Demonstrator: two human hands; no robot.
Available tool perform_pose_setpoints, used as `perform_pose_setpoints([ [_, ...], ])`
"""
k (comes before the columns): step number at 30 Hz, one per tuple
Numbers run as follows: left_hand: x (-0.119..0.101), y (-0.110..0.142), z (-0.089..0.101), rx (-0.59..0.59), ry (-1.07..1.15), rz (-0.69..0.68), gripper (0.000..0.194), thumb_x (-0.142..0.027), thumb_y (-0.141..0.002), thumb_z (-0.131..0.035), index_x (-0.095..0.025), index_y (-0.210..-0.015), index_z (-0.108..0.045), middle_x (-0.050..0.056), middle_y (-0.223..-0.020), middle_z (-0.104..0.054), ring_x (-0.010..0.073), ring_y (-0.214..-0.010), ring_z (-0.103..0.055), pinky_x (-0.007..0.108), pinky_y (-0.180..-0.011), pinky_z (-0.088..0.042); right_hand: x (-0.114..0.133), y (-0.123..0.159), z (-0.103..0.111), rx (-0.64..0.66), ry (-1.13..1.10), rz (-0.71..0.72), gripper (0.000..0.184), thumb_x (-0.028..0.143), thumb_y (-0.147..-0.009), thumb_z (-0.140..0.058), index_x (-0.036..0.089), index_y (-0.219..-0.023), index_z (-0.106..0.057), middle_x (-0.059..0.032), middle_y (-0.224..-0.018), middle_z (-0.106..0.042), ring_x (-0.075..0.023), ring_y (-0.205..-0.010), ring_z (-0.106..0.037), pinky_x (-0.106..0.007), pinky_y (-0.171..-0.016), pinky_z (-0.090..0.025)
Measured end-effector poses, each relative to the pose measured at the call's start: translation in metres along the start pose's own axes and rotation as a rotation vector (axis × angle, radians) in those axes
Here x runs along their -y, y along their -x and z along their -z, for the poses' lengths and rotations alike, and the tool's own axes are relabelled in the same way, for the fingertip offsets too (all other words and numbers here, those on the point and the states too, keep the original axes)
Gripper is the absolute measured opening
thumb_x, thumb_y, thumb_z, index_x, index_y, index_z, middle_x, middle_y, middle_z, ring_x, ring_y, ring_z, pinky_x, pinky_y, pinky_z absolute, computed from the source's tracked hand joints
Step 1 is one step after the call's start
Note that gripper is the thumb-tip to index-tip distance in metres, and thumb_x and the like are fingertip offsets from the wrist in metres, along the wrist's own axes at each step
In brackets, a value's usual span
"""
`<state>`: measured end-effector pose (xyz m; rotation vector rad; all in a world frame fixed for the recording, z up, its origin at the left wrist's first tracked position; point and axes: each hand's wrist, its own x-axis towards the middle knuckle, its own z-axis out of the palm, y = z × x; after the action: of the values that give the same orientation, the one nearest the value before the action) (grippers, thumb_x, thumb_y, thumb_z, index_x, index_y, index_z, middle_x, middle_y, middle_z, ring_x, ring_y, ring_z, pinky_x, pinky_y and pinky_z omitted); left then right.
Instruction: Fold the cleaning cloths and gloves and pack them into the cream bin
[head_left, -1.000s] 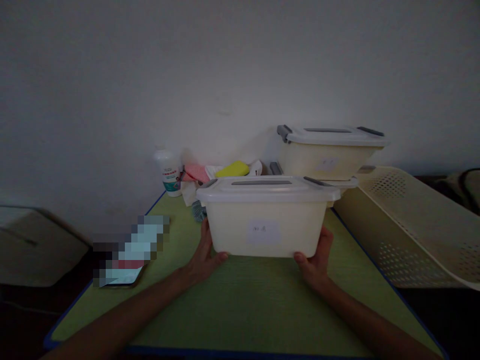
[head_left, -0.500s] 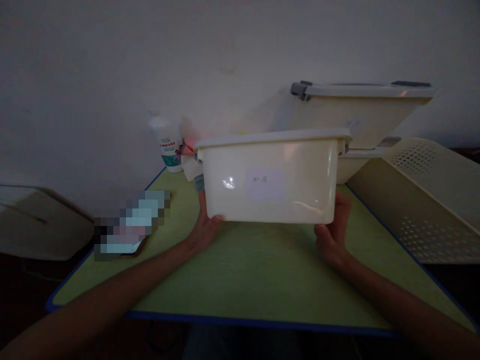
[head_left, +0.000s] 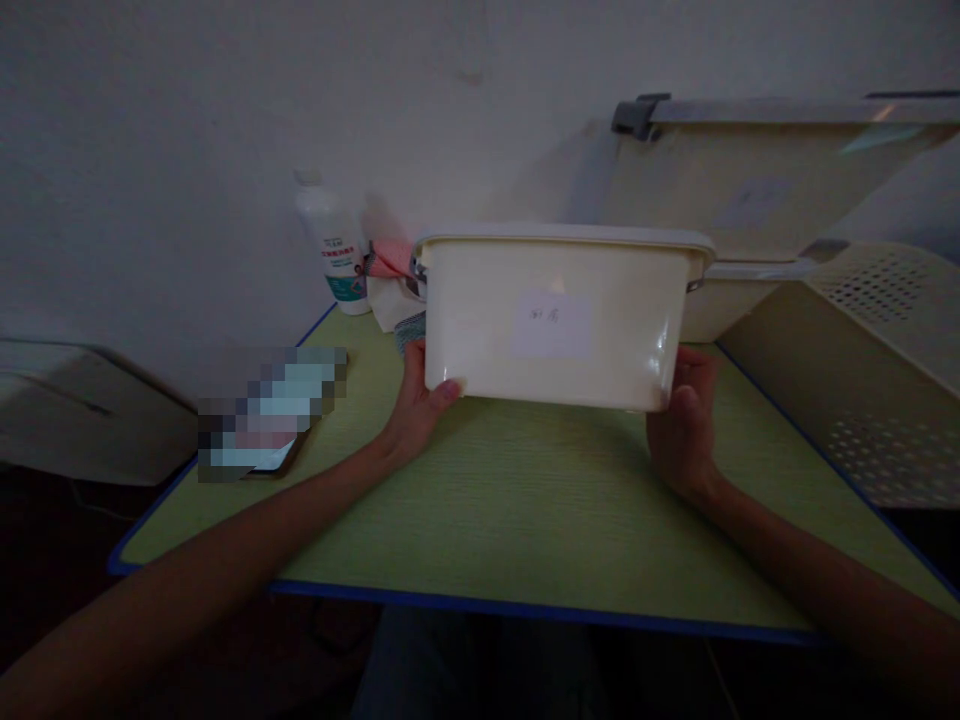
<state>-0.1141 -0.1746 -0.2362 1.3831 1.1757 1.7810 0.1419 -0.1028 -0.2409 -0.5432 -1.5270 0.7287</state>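
A cream plastic storage box (head_left: 480, 330) with a pale rim and a handwritten paper label is held in front of me over the green table (head_left: 487, 510). My left hand (head_left: 424, 400) grips its lower left corner, thumb on the front bottom edge. At the lower right corner my right hand (head_left: 682, 425) is curled against the side, its fingertips partly hidden behind the box. The box looks slightly tilted, its right end lower. Its inside does not show.
Behind to the right stand stacked cream boxes (head_left: 690, 190) with grey latches, beside a perforated cream basket (head_left: 885, 390). At the back left are a white bottle (head_left: 341, 250) and folded cloths (head_left: 390, 290). A phone-like object (head_left: 274, 415), blurred out, lies on the left.
The view has tipped down, so everything sits higher in it. The box has tilted, its right end now lower than its left. Both hands keep hold of it.
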Motion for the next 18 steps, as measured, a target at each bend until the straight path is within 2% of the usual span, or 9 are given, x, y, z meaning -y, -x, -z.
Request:
perform_pose_setpoints([
  [4,-0.006,0.0,-0.002,0.013,-0.019,0.008,0.056,-0.06,-0.062,-0.065,-0.023,-0.096,-0.043,0.002,-0.092,-0.048,0.0192,-0.087,-0.051,0.034,-0.078,-0.044,0.0,-0.006,0.002,-0.02,0.019,0.011,0.048,0.061,-0.079,-0.05,0.03,-0.115,-0.048,-0.005,-0.114,-0.053,-0.0269,-0.112,-0.05,-0.053,-0.097,-0.038],
  [10,-0.007,0.0,-0.001,0.029,-0.023,0.053,0.057,-0.06,-0.061,-0.065,-0.021,-0.096,-0.042,0.002,-0.092,-0.05,0.0198,-0.086,-0.053,0.038,-0.079,-0.045,0.002,-0.013,0.006,0.052,0.047,0.031,0.047,0.055,-0.08,-0.052,0.03,-0.119,-0.046,-0.005,-0.12,-0.052,-0.0253,-0.111,-0.051,-0.043,-0.079,-0.051],
  [14,0.0,-0.001,0.0,0.025,0.017,0.039,0.054,-0.057,-0.064,-0.065,-0.021,-0.098,-0.043,0.003,-0.095,-0.051,0.021,-0.09,-0.053,0.041,-0.084,-0.044,0.001,-0.016,0.009,0.089,0.038,0.032,0.048,0.054,-0.079,-0.053,0.031,-0.12,-0.045,-0.0051,-0.125,-0.051,-0.0251,-0.114,-0.049,-0.041,-0.078,-0.051],
  [18,-0.003,-0.001,-0.001,0.017,-0.011,0.061,0.057,-0.059,-0.061,-0.065,-0.021,-0.098,-0.043,0.004,-0.096,-0.048,0.0214,-0.089,-0.051,0.04,-0.082,-0.044,0.002,-0.018,0.01,0.088,0.04,0.02,0.052,0.056,-0.076,-0.056,0.029,-0.119,-0.045,-0.0064,-0.124,-0.052,-0.0259,-0.113,-0.05,-0.043,-0.079,-0.051],
])
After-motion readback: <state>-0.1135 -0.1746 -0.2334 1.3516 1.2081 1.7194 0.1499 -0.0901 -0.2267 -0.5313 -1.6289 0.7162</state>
